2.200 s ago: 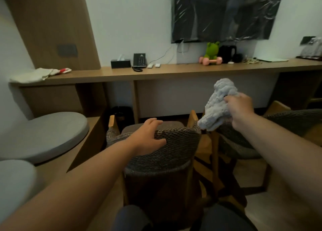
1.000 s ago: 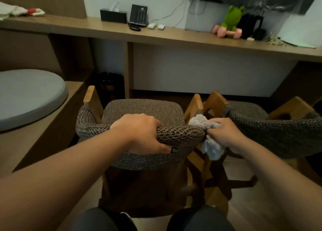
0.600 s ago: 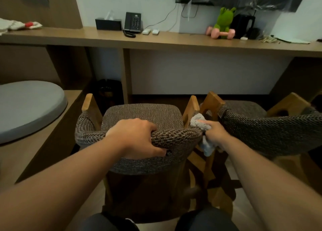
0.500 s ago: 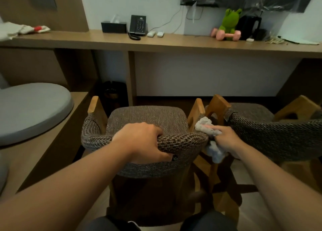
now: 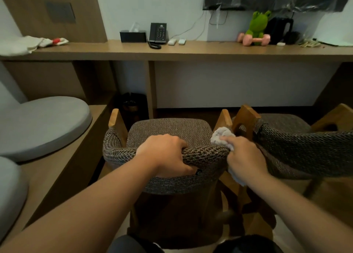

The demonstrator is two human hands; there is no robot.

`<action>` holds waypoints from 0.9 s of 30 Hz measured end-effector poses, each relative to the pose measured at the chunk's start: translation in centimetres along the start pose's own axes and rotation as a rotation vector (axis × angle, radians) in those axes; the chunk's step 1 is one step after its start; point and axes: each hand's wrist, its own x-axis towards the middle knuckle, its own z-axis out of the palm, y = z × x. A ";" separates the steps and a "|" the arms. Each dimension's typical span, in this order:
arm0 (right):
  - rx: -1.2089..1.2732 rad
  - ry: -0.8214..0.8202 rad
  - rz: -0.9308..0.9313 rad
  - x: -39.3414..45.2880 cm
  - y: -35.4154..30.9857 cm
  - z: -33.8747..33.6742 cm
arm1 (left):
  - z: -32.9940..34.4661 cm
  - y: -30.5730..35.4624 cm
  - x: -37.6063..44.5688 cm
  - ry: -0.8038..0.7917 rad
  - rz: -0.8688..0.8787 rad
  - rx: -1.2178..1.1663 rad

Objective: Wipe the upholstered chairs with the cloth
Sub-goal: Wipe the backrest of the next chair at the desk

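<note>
A brown woven upholstered chair [image 5: 170,130] with wooden arm posts stands right in front of me, its curved backrest nearest. My left hand [image 5: 166,155] grips the middle of the backrest's top edge, fingers curled over it. My right hand [image 5: 244,157] holds a pale grey fluffy cloth [image 5: 220,138] against the right end of the backrest, beside the wooden post. Part of the cloth hangs below my hand. A second matching chair [image 5: 298,151] stands close on the right.
A long wooden desk [image 5: 191,51] runs along the wall, carrying a phone [image 5: 158,33], a tissue box, a green plush frog [image 5: 257,26] and a kettle. Round grey cushions [image 5: 42,124] lie on a low wooden bench at left. A folded cloth sits at the desk's left end.
My right hand came down from the air with the cloth to the right end of the backrest and rubs there. My left hand stayed gripping the backrest top.
</note>
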 end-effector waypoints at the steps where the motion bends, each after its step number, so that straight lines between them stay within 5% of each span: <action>1: 0.019 0.019 -0.041 -0.7 0.0 0.2 | 0.0 0.0 0.0 0.004 0.000 0.002; 6: 0.348 -0.024 -0.130 -1.0 0.0 -3.9 | 0.0 0.1 0.1 -0.001 -0.015 0.002; 10: 0.008 0.169 -0.227 -2.3 -2.7 -1.6 | 0.0 0.1 0.1 0.008 -0.024 0.011; 14: 0.040 0.310 -0.449 -5.0 -4.3 -1.2 | 0.1 0.2 -0.1 0.035 -0.046 0.030; 20: -0.054 0.191 -0.105 -2.7 -3.4 -0.7 | 0.1 0.2 -0.3 0.062 -0.050 0.036; 27: 0.011 0.092 -0.271 -5.3 -4.7 -2.8 | 0.3 0.9 -1.5 0.191 -0.138 0.010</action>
